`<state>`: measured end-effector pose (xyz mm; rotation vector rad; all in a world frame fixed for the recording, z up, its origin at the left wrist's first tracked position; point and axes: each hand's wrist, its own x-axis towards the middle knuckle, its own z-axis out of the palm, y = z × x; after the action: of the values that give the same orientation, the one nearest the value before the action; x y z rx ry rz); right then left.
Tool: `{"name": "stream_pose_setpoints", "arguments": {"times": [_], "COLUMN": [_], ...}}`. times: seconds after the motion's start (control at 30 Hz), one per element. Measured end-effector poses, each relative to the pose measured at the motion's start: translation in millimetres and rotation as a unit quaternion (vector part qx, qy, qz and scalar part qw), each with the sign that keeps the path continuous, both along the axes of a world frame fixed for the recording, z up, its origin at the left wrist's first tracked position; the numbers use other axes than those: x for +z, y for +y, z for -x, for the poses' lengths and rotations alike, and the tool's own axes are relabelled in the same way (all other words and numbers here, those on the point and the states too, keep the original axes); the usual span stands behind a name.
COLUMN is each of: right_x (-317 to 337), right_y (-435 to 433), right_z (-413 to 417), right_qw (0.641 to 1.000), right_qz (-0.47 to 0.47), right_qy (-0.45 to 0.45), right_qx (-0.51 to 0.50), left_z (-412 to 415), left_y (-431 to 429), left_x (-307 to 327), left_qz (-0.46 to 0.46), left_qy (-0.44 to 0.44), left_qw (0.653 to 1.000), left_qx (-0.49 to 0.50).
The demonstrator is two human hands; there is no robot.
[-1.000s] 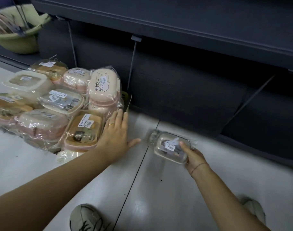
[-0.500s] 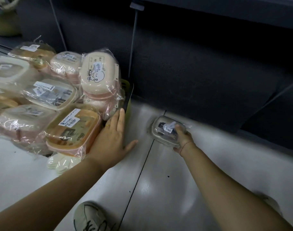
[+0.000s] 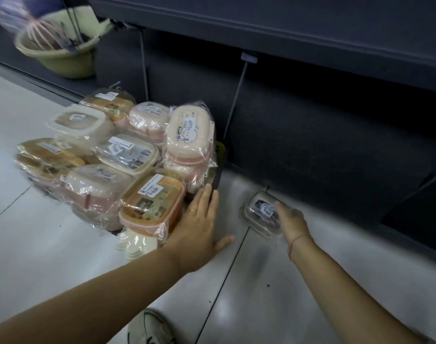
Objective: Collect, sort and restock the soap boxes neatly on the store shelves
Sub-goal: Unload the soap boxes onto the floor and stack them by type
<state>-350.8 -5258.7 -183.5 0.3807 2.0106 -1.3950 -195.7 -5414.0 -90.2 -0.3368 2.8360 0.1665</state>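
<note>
Two hands are working the floor stock: one bracing a pile, one gripping a single box.

Just left of my left hand (image 3: 199, 229), a pile of wrapped soap boxes (image 3: 107, 155) is sitting on the floor tiles (image 3: 38, 244), and the orange-lidded box (image 3: 151, 202) at its near corner is touching my fingers. That hand is lying flat, fingers straight and together against the pile, thumb splaying out to the right on the tile. Beyond that thumb, apart from the pile, my right hand (image 3: 292, 223) is curling its fingers over a small clear soap box (image 3: 257, 212), gripping it from above. The box is sitting low by the floor, and I cannot tell whether it is touching. The dark shelf base (image 3: 336, 157) is standing just beyond my knuckles.
</note>
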Motion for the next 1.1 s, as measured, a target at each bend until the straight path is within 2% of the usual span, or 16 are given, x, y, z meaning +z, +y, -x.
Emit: {"name": "stream_pose_setpoints", "arguments": {"times": [0.03, 0.07, 0.13, 0.17, 0.2, 0.23, 0.3, 0.37, 0.5, 0.63, 0.77, 0.83, 0.97, 1.03, 1.1], "right_x": [25.1, 48.6, 86.7, 102.8, 115.7, 125.6, 131.0, 134.6, 131.7, 120.5, 121.6, 129.5, 124.7, 115.1, 102.2], "right_y": [-6.7, -14.7, -38.5, -54.8, -73.3, -92.4, -127.9, -155.9, -176.7, -168.4, -148.2, -119.6, -30.5, 17.8, 71.1], "right_z": [-8.7, -16.2, -24.3, -24.3, -23.3, -22.2, -21.2, -22.7, -24.7, -26.3, -29.5, -32.7, -33.2, -33.1, -32.7], "right_qw": [0.999, 0.995, 0.985, 0.981, 0.976, 0.974, 0.975, 0.979, 0.986, 0.984, 0.967, 0.959, 0.957, 0.952, 0.956], "right_qz": [0.012, 0.031, 0.076, 0.099, 0.116, 0.118, 0.109, 0.119, 0.129, 0.167, 0.253, 0.284, 0.288, 0.301, 0.283], "right_qy": [0.041, 0.075, 0.119, 0.124, 0.119, 0.109, 0.074, 0.031, -0.029, -0.033, -0.01, 0.004, 0.026, 0.019, 0.011], "right_qx": [0.029, 0.052, 0.096, 0.115, 0.141, 0.16, 0.177, 0.164, 0.102, 0.053, 0.011, 0.009, 0.028, 0.054, 0.072], "left_z": [-5.9, -11.7, -21.1, -22.9, -24.1, -25.1, -27.8, -31.7, -33.7, -31.9, -28.4, -29.0, -31.5, -33.5, -31.8], "left_y": [0.7, 0.6, -9.4, -20.6, -33.9, -44.2, -62.4, -75.8, -83.7, -87.8, -86.6, -84.1, -85.1, -83.1, -74.7], "left_x": [9.5, 22.9, 38.9, 44.9, 48.6, 55.4, 58.8, 57.0, 51.1, 48.1, 53.2, 61.1, 75.8, 79.3, 80.2], "left_qz": [-0.033, -0.056, -0.042, -0.009, 0.024, 0.034, 0.0, -0.044, -0.066, -0.074, -0.155, -0.206, -0.308, -0.318, -0.294], "left_qy": [0.001, 0.047, 0.174, 0.234, 0.256, 0.235, 0.126, 0.051, 0.016, -0.024, -0.018, 0.011, 0.046, 0.056, 0.059], "left_qw": [0.999, 0.995, 0.98, 0.97, 0.966, 0.968, 0.963, 0.953, 0.95, 0.929, 0.901, 0.883, 0.839, 0.835, 0.848], "left_qx": [-0.029, -0.063, -0.093, -0.065, -0.005, 0.082, 0.238, 0.297, 0.304, 0.362, 0.405, 0.421, 0.447, 0.446, 0.437]}}
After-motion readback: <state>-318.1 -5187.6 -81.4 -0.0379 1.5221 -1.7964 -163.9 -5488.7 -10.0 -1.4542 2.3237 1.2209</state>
